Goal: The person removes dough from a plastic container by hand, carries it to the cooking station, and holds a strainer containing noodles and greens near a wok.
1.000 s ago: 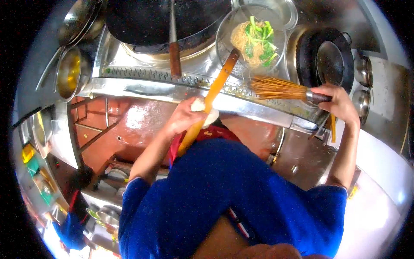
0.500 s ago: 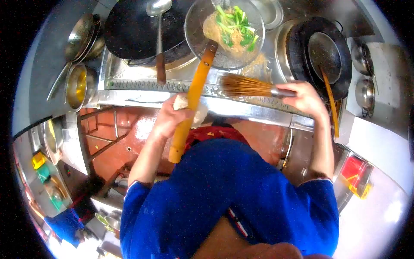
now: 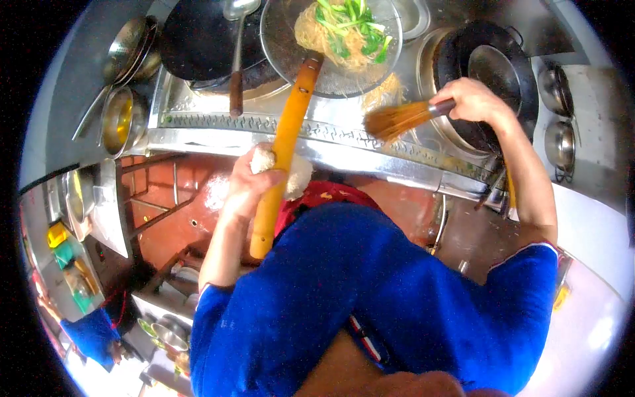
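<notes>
My left hand (image 3: 243, 188) is closed around the long wooden handle (image 3: 291, 139) of a wire strainer (image 3: 331, 86), with a white cloth (image 3: 301, 177) bunched in the same grip. The strainer's mesh bowl lies over the steel stove top between two woks. Thin noodles and green leafy vegetables (image 3: 357, 30) rest in it. Held by its bound end in my closed right hand (image 3: 473, 99) is a bamboo wok brush (image 3: 400, 121). Its bristles point left, above the stove's front part. Near the brush, loose noodles (image 3: 387, 89) lie on the steel.
A black wok (image 3: 192, 46) stands at the left, a ladle (image 3: 237, 66) across it. Another black wok (image 3: 443, 73) at the right holds a round pan (image 3: 493, 66). Left of the stove are metal strainers (image 3: 129, 53) and an oil bowl (image 3: 119, 119). Another person's blue sleeve (image 3: 92, 334) shows lower left.
My right hand has moved forward and slightly right with the brush, now over the right wok's edge. The strainer has shifted a little forward and left in the view.
</notes>
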Demonstrator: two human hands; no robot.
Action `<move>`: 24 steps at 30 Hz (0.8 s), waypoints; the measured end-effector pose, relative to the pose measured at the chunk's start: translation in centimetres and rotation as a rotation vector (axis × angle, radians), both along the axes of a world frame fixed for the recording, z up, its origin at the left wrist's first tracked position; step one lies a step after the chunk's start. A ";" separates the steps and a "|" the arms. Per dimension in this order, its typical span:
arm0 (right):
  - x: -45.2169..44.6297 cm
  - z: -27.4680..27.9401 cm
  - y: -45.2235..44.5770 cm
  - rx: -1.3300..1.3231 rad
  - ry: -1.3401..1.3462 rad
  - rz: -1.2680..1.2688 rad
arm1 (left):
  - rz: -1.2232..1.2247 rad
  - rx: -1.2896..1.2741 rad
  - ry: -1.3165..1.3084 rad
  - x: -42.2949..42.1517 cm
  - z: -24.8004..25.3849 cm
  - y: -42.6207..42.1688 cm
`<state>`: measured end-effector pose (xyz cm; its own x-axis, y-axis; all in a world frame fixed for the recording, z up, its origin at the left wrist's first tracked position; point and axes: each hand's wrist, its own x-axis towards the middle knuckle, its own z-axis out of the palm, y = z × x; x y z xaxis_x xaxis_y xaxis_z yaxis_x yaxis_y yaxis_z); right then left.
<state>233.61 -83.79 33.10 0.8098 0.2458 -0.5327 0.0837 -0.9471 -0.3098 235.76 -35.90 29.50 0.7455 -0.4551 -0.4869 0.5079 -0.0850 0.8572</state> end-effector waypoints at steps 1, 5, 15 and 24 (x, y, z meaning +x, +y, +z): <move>0.1 1.7 0.4 -0.028 -0.051 -0.021 | -0.007 -0.012 0.000 0.1 -0.2 0.2; 0.2 2.7 2.9 -0.015 -0.037 0.068 | -0.030 -0.052 0.032 0.9 -0.5 0.9; -0.9 5.9 1.8 -0.296 0.037 -0.022 | -0.215 -0.028 0.092 6.1 -2.5 2.0; -4.4 -2.4 -1.6 -0.842 0.408 0.374 | -0.274 -0.088 0.130 7.7 -3.9 1.5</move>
<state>229.22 -85.36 30.73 0.4747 -0.1370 -0.8694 0.4576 -0.8054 0.3767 243.44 -34.35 25.56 0.5236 -0.6750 -0.5198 0.5819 -0.1622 0.7969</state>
